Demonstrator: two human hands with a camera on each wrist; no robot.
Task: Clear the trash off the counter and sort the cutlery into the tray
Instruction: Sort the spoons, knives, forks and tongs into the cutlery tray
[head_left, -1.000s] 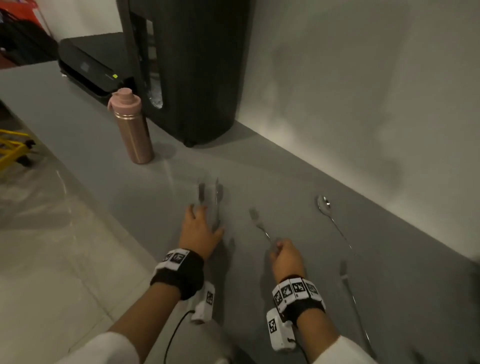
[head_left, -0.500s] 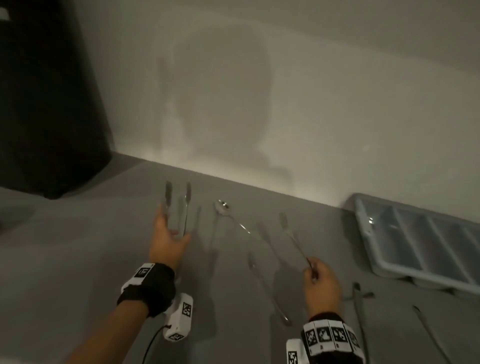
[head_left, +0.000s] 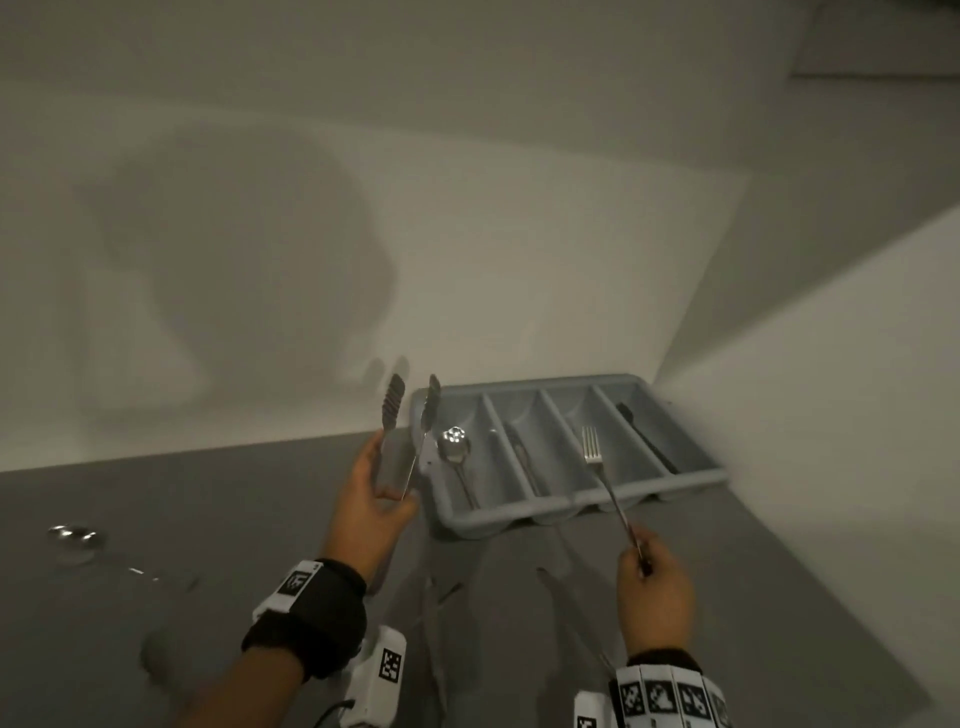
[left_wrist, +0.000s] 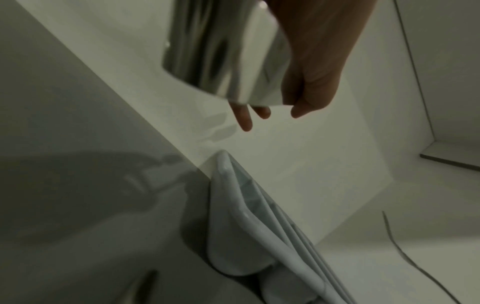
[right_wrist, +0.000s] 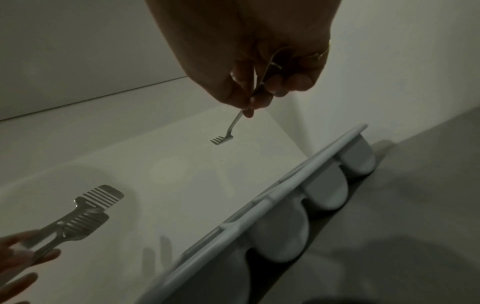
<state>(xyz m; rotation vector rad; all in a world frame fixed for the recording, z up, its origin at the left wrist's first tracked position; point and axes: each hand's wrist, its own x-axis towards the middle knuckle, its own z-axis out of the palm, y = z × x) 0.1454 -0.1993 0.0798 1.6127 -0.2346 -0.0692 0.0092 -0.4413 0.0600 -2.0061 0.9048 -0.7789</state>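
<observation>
My left hand (head_left: 389, 478) holds a pair of metal tongs (head_left: 402, 431) upright by their handle end, just left of the grey cutlery tray (head_left: 498, 517). In the left wrist view the shiny tongs (left_wrist: 221, 51) fill the top of the frame. My right hand (head_left: 641, 551) pinches the end of a fork (head_left: 592, 447), whose tines hang over the tray's third compartment. From the right wrist, the fork (right_wrist: 228, 133) sticks out past my fingertips above the tray (right_wrist: 259, 205), and the tongs (right_wrist: 85, 216) show at lower left. A spoon (head_left: 454, 452) lies in the first compartment.
The tray sits in the corner where the back wall meets the right wall. A black utensil (head_left: 644, 436) lies in its fourth compartment. Another spoon (head_left: 72, 538) rests on the grey counter (head_left: 208, 493) at far left. Blurred cutlery (head_left: 434, 623) lies between my wrists.
My view has swung right to the tray. The left hand has lifted the tongs off the counter and the right hand has carried the fork over the tray.
</observation>
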